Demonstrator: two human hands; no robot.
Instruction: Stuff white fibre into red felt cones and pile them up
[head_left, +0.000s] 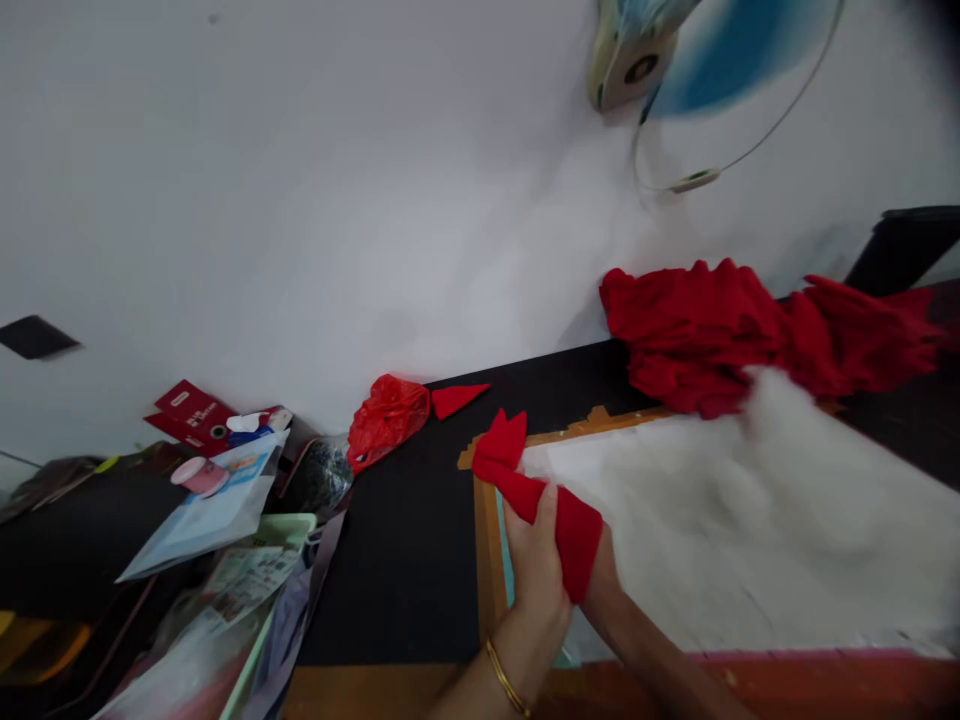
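A red cloth piece with pointed tips at its far end is held over the left edge of the white sheet. My left hand, with a gold bangle at the wrist, wraps round its narrow middle, thumb on top. My right hand is at the wide near end, its fingers hidden by the red cloth. White fluffy stuffing lies on the white sheet to the right.
A pile of red cloth pieces lies along the wall. A red plastic bag and a small red pointed piece sit behind. A green tray holds papers at left. A fan is above.
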